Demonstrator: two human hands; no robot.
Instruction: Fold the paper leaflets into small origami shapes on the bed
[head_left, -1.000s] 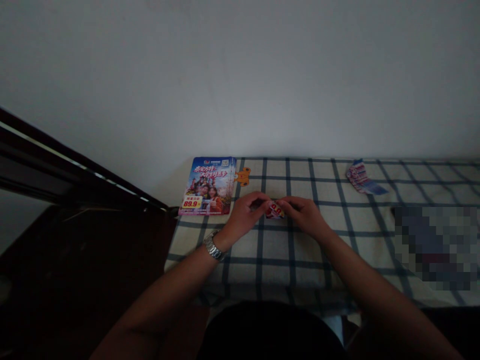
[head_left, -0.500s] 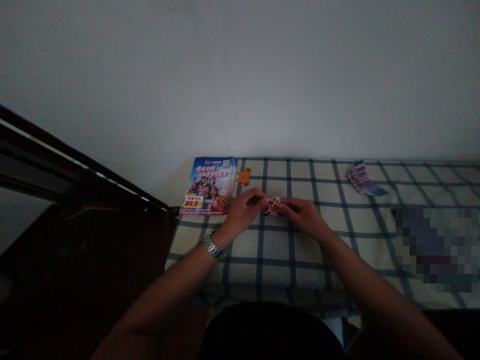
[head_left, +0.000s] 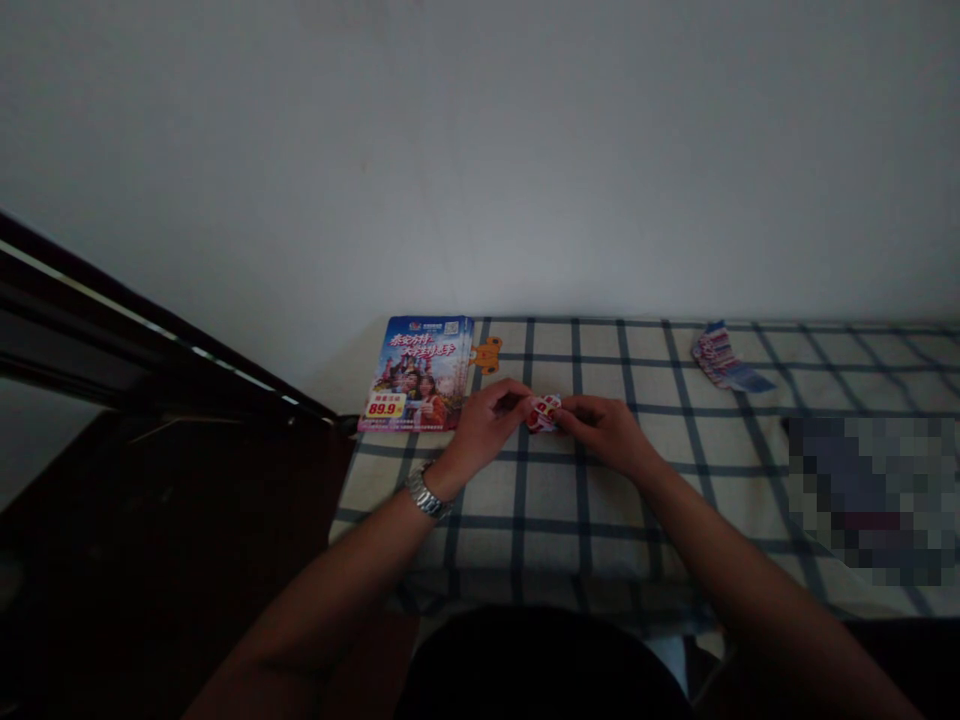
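Between my two hands is a small folded piece of printed paper [head_left: 544, 413], red and white with part of a number showing. My left hand [head_left: 491, 420], a metal watch on its wrist, pinches the paper's left end. On the other end, the thumb and fingers of my right hand [head_left: 604, 430] are closed. Both hands are low over the checked cloth [head_left: 551, 500]. A stack of glossy flyers [head_left: 416, 375] lies just to the left of my left hand, its top sheet blue and pink with a printed 89.9.
An orange bear shape [head_left: 489, 355] is beside the flyers. Toward the back right lies a crumpled-looking bunch of printed paper [head_left: 724, 360]. A pixelated patch [head_left: 874, 500] covers something at the right. The wall [head_left: 562, 180] rises behind; a dark frame [head_left: 150, 320] is at the left.
Both hands stay almost in place with the paper held between them. The paper's visible face has shifted very slightly; the other things have not moved.
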